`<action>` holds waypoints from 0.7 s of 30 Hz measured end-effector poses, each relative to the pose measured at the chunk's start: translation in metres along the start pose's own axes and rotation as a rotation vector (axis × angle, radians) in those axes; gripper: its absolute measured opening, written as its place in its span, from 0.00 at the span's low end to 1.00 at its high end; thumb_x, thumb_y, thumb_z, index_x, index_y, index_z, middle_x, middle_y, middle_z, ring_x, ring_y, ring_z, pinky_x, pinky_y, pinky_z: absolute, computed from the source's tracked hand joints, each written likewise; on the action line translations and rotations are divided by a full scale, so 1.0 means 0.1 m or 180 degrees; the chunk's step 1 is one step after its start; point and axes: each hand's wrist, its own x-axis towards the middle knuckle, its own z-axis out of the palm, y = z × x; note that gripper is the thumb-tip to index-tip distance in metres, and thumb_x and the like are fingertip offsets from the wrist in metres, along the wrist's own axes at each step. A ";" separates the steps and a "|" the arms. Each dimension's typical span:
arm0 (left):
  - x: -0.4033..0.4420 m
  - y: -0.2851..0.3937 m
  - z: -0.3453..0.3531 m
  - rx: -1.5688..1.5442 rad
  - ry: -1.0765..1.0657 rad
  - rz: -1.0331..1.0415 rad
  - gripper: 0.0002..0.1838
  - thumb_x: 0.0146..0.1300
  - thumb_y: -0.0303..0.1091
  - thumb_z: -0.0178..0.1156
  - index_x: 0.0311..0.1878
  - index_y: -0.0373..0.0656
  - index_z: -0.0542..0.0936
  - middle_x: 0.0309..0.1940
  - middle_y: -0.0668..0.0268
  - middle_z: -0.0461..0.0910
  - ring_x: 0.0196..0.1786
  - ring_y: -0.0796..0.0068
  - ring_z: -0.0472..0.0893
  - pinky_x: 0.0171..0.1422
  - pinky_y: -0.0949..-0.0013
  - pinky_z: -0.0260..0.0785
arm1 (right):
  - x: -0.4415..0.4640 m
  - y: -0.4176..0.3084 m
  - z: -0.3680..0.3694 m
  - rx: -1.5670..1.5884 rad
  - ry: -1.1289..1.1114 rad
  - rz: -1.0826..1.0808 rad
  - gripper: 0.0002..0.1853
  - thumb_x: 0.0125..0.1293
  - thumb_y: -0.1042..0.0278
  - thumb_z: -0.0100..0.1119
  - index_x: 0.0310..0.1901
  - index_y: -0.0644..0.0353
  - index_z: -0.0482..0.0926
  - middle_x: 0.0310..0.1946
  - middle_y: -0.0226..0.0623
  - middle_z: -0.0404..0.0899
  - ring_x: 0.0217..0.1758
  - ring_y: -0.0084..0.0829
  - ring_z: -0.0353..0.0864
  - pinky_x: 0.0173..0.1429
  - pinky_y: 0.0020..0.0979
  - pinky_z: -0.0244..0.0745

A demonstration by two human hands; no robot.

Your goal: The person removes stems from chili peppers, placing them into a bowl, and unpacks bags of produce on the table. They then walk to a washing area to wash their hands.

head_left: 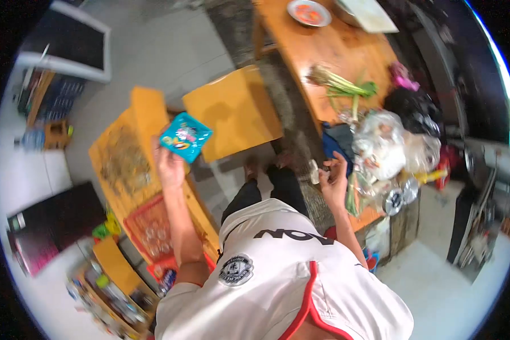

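Observation:
My left hand [169, 165] holds a teal packet [186, 137] with colourful print by its lower left edge, over the gap between a wooden bench and a yellow-orange seat. On the right, my right hand [335, 177] is raised near the table's edge with its fingers bent and partly spread. A small whitish object [314, 171] is beside its fingertips; whether they touch it cannot be made out. Clear plastic bags [379, 144] lie on the table just past that hand, next to a dark blue cloth [339, 141].
Spring onions [345, 86], a bowl of orange pieces [309, 13] and a white board [369, 16] are on the wooden table [300, 51]. A yellow-orange seat [232, 113] stands ahead. A red tray [150, 228] rests on the left bench [105, 148].

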 end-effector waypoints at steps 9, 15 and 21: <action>0.31 -1.17 1.63 -0.0382 -0.1072 -0.1159 0.09 0.67 0.30 0.59 0.47 0.46 0.70 0.58 0.58 0.74 0.56 0.69 0.78 0.58 0.65 0.76 | 0.17 0.15 -0.72 0.0504 0.0408 0.0677 0.35 0.59 0.84 0.59 0.68 0.55 0.59 0.46 0.33 0.71 0.25 0.12 0.64 0.29 0.17 0.62; 0.10 -1.74 2.25 -0.0406 -0.1506 -0.1982 0.06 0.66 0.25 0.57 0.42 0.46 0.71 0.57 0.58 0.73 0.59 0.70 0.76 0.62 0.67 0.73 | 0.14 0.19 -0.92 0.0708 0.0871 0.0861 0.32 0.59 0.82 0.60 0.65 0.57 0.63 0.44 0.36 0.74 0.24 0.16 0.67 0.29 0.23 0.66; 0.00 -2.04 2.52 -0.0069 -0.1918 -0.2504 0.07 0.65 0.24 0.58 0.41 0.46 0.72 0.56 0.57 0.74 0.59 0.67 0.76 0.64 0.64 0.73 | 0.01 0.22 -1.12 0.0901 0.1151 0.1039 0.32 0.58 0.84 0.59 0.65 0.58 0.63 0.45 0.36 0.72 0.26 0.16 0.69 0.29 0.22 0.65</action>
